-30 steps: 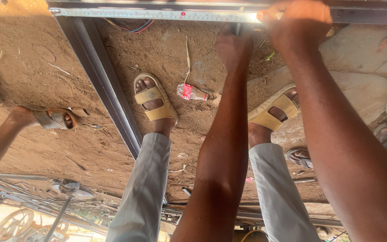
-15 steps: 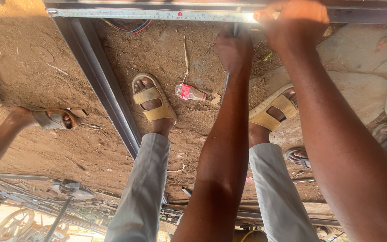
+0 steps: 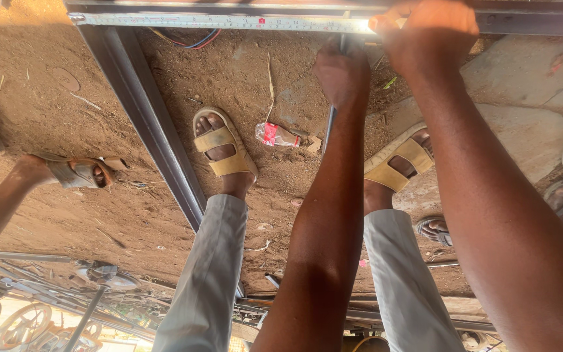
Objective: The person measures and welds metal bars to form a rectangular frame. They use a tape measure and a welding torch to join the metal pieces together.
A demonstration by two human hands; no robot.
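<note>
Bare brown dirt ground (image 3: 99, 117), outdoors. A silver steel measuring tape (image 3: 229, 21) lies left–right along a dark metal bar (image 3: 529, 19) at the top edge. The right hand (image 3: 428, 29) pinches it; the left hand (image 3: 341, 72) grips a thin dark rod (image 3: 329, 127).

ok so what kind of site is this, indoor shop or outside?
Probably an open-air metalwork yard. The ground is bare reddish dirt, long dark steel bars form a frame, and the right hand holds a yellow measuring tape along the top bar while the left hand grips a thin upright rod.
</note>
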